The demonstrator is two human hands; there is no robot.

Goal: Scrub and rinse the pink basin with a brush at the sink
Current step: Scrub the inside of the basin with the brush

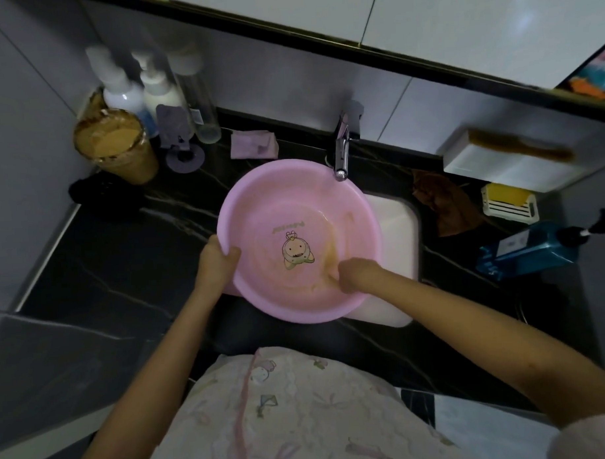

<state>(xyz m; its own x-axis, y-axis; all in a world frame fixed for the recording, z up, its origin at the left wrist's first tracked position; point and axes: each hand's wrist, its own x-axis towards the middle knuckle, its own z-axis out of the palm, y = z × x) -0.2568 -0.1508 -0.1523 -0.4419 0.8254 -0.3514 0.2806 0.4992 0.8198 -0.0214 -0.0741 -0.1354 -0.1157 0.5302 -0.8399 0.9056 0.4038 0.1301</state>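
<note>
A blue pump bottle [531, 248] lies beside a soap dish [509, 205].

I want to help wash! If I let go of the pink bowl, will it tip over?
Probably. The pink basin sits tilted over the sink, with the left hand gripping its rim. It looks like thin plastic, so likely light and easy to slide. If wet, it may be slippery too.

Dim, bluish indoor light, soft focus throughout.

The round pink plastic basin [280, 209] is the brightest, clearest area; the black veined stone counter [124, 270] around it sinks into shadow. Behind the basin, the chrome tap [341, 152] carries a small glare. Far left, white bottles [142, 87] smear with blur, and wall lines bow toward the edges.
</note>
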